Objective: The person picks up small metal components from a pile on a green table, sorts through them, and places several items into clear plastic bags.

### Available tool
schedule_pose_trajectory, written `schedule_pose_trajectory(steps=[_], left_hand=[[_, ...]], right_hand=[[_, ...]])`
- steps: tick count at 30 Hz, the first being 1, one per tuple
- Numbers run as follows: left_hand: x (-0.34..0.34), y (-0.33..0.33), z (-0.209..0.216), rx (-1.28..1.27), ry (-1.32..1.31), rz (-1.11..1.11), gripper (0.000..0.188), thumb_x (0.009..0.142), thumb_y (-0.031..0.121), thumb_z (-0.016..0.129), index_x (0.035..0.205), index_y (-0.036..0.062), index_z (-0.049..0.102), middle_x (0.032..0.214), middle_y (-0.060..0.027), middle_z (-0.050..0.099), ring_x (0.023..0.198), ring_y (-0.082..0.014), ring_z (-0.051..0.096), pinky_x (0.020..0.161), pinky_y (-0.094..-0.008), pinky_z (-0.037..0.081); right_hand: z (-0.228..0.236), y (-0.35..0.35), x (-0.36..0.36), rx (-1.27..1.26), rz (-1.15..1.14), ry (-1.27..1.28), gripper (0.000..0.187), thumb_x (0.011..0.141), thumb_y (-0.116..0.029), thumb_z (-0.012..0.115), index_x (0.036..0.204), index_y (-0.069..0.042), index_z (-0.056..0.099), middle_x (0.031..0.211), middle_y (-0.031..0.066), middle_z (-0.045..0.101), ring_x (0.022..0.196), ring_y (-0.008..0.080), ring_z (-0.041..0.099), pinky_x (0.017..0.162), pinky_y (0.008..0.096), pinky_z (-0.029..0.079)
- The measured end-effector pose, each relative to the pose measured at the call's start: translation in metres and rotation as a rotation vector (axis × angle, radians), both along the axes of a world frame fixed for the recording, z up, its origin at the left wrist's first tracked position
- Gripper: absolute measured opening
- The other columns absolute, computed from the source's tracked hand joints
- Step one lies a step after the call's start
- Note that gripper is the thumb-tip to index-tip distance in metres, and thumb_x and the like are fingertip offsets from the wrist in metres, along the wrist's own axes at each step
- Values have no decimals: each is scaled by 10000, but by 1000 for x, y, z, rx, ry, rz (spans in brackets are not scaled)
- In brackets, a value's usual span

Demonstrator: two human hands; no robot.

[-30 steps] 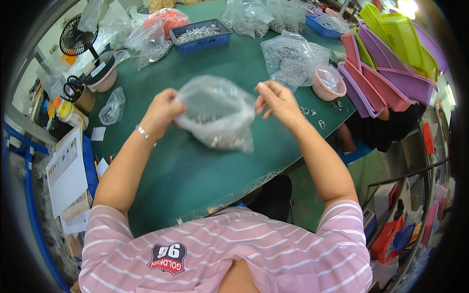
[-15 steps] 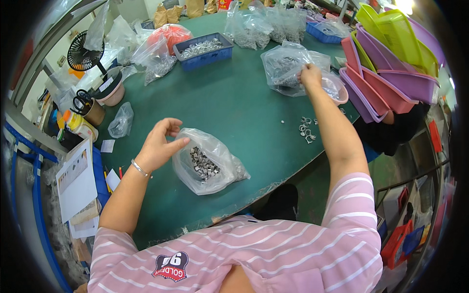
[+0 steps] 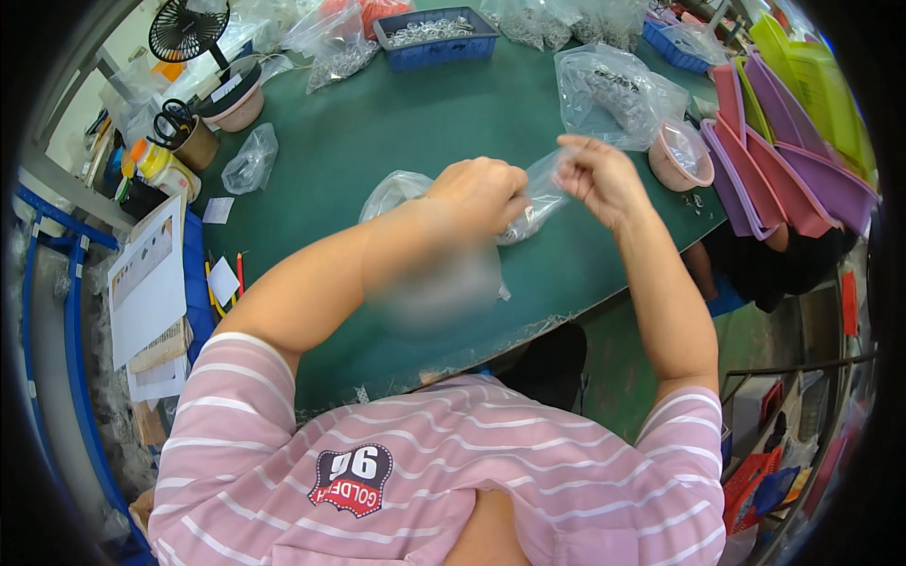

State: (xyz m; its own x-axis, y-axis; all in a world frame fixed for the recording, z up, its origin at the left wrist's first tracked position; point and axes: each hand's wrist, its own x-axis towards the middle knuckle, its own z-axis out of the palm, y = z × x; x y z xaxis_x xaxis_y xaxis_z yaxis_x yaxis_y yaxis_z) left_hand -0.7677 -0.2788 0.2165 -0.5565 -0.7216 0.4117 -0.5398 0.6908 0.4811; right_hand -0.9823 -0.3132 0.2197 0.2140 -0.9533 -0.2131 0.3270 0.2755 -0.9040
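Observation:
A small clear plastic bag [image 3: 538, 206] is stretched between my two hands above the table, with a few pieces in its lower end that I cannot make out. My left hand [image 3: 477, 193] is closed, its curled fingertips on the bag's left side. My right hand [image 3: 596, 179] pinches the upper right edge of that bag; its fingers are slightly blurred. Behind my left wrist lies another clear bag [image 3: 396, 189], mostly hidden by the forearm and a blurred patch. Beyond my right hand rests a larger bag of metal pieces [image 3: 618, 94].
At the back stands a blue bin [image 3: 439, 40] of metal rings. A pink tub [image 3: 681, 156] and several stacked baskets [image 3: 755, 132] are on the right, near a seated person [image 3: 802, 259]. The left side holds a fan [image 3: 189, 30], a scissors cup [image 3: 193, 141] and papers [image 3: 151, 283].
My right hand has come back from the large bag toward the middle. My left hand has moved right, off the open bag's rim. A small clear bag is now between both hands. The view has shifted.

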Motion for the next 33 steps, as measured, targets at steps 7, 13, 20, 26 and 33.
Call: schedule_pose_trajectory(steps=[7, 13, 20, 26, 33], left_hand=[[-4, -14, 3, -19, 95, 80, 226, 782, 203, 614, 662, 24, 547, 645, -171, 533, 602, -339, 533, 549, -398, 422], [20, 10, -2, 139, -36, -276, 189, 736, 213, 671, 785, 39, 617, 789, -145, 604, 748, -314, 585, 696, -377, 473], [113, 66, -19, 98, 135, 636, 738, 704, 369, 740, 1239, -21, 414, 1151, -198, 496, 1098, -309, 481, 946, -371, 393], [113, 88, -48, 926, 733, 298, 470, 827, 325, 640, 1106, -13, 470, 797, -50, 591, 612, -106, 578, 471, -225, 436], [90, 94, -24, 863, 1220, 426, 363, 902, 262, 489, 1113, -32, 470, 770, -65, 591, 474, -119, 547, 329, -227, 383]], right_hand=[[-57, 25, -24, -561, 140, 833, 1089, 569, -386, 823, 1364, 68, 234, 1325, 218, 362, 1226, 312, 366, 1038, 394, 286], [-96, 36, 57, -905, 35, 938, 363, 742, -145, 657, 1089, -62, 586, 1090, 137, 606, 1009, 308, 565, 894, 397, 424], [-60, 50, 46, -617, -432, 664, 202, 885, -127, 556, 758, 15, 624, 731, 43, 609, 702, 119, 533, 637, 296, 448], [52, 85, 68, -358, -184, -528, 375, 957, -319, 401, 989, 21, 557, 979, 146, 608, 886, 276, 608, 794, 416, 503], [15, 96, 152, -91, -188, -369, 203, 919, -184, 508, 966, 1, 576, 925, 85, 620, 832, 198, 591, 784, 346, 477]])
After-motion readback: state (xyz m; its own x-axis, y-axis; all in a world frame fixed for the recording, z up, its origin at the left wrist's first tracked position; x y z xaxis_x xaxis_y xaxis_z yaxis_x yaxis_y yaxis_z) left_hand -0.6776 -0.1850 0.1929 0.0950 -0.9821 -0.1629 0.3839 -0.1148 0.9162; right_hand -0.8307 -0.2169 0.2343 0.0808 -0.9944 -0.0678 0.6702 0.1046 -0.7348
